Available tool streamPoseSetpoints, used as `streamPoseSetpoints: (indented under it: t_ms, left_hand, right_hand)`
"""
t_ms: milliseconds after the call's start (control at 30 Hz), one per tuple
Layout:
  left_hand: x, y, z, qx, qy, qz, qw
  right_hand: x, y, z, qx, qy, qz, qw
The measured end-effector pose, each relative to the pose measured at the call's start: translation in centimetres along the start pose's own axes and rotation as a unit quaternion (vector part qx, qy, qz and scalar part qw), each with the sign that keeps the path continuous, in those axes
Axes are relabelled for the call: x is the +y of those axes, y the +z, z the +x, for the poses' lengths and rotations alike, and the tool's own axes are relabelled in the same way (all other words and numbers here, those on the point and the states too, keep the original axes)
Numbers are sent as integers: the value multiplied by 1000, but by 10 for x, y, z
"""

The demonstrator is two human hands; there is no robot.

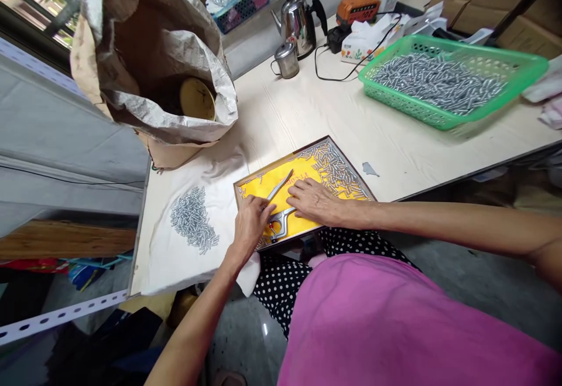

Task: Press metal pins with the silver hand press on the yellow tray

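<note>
A shallow dark-rimmed tray [281, 190] with a yellow bottom lies at the table's front edge, with many small metal pins [336, 169] heaped at its right end. Inside, a grey measuring tool like a micrometer [281, 222] lies between my hands. A long slim pointed metal tool, like tweezers [280, 185], slants up from beside my left fingers. My left hand [252, 222] is curled over the tray's left part, thumb by the micrometer. My right hand [314, 200] rests over the tray's middle, fingers bent together at the micrometer's right end. What either hand's fingertips hold is hidden.
More pins [194, 219] lie piled on a white cloth [160, 251] at left. Behind it stands a large paper sack [171, 134]. A green basket [413, 108] of pins is at right. A kettle [298, 20], metal cup [287, 61] and tissue box [357, 49] stand farther back.
</note>
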State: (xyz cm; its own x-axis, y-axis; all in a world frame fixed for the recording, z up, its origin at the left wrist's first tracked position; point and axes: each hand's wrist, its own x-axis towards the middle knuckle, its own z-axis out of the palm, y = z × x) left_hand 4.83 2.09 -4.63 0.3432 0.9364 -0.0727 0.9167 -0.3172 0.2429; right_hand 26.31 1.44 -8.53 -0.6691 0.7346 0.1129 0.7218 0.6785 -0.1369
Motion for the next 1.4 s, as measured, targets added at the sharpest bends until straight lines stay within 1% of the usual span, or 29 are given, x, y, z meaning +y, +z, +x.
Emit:
streamPoseSetpoints:
  t_ms: [33, 100, 167, 200, 300, 367, 433, 500, 600, 667, 700, 733, 800, 833, 867, 900, 967, 1000, 1067, 1167, 1267, 1333, 1400]
  left_hand:
    - [1, -3, -7, -13, -42, 25, 999]
    - [5, -7, -21, -66, -117, 71, 988]
    - [11, -6, -31, -119, -172, 85, 974]
    - [14, -5, -33, -134, -193, 78, 969]
    - [18, 0, -32, -150, -232, 36, 960]
    - [17, 1, -29, -169, -239, 7, 956]
    - [14, -1, -29, -187, -231, 3, 955]
    - [13, -5, -34, -179, -196, 33, 964]
    - [14, -11, -44, -151, -151, 90, 973]
    - [10, -16, -47, -128, -149, 94, 976]
    - [4, -19, -46, -104, -155, 90, 978]
    - [-4, -22, -44, -71, -165, 90, 980]
    - [-28, -29, -37, 1, -199, 111, 974]
    - [-44, -32, -34, 32, -226, 132, 965]
    - [-61, -35, -31, 49, -252, 155, 954]
    - [-78, -37, -29, 50, -279, 172, 944]
    - [-107, -38, -28, 20, -315, 189, 930]
    - [-119, -37, -28, 14, -322, 192, 927]
    - [-133, -33, -29, 3, -321, 194, 927]
    - [-142, -27, -27, -4, -303, 191, 934]
    - [-144, -29, -22, -9, -288, 184, 940]
    - [-141, -33, -19, -6, -276, 181, 944]
    - [-129, -36, -18, 25, -257, 127, 958]
  right_hand:
    - [-3, 3, 1, -9, 2, 3, 1000]
    - [-8, 9, 4, -20, 10, 8, 1000]
    - [-12, 14, 5, -22, 11, 10, 1000]
    - [-13, 16, 6, -18, 7, 11, 1000]
    - [-13, 22, 4, 17, -12, 7, 1000]
    - [-9, 25, 3, 50, -22, -6, 998]
    - [-3, 28, 3, 80, -22, -22, 996]
    - [2, 30, 2, 98, -12, -32, 995]
    - [7, 32, 0, 112, 13, -34, 993]
    - [8, 34, -1, 114, 22, -32, 993]
    - [8, 35, -2, 114, 24, -32, 993]
    - [8, 36, -2, 113, 25, -33, 993]
    - [6, 36, -2, 109, 34, -37, 993]
    - [5, 36, -2, 105, 38, -38, 993]
    - [5, 36, -2, 99, 41, -39, 993]
    - [4, 35, -1, 94, 42, -39, 994]
    - [2, 33, 0, 86, 40, -35, 995]
    - [2, 33, 1, 85, 39, -33, 995]
    - [1, 32, 2, 85, 41, -29, 995]
    - [2, 33, 2, 86, 46, -31, 995]
    - [2, 33, 2, 81, 43, -36, 995]
    - [1, 33, 2, 78, 49, -38, 995]
    - [0, 32, 3, 74, 54, -36, 995]
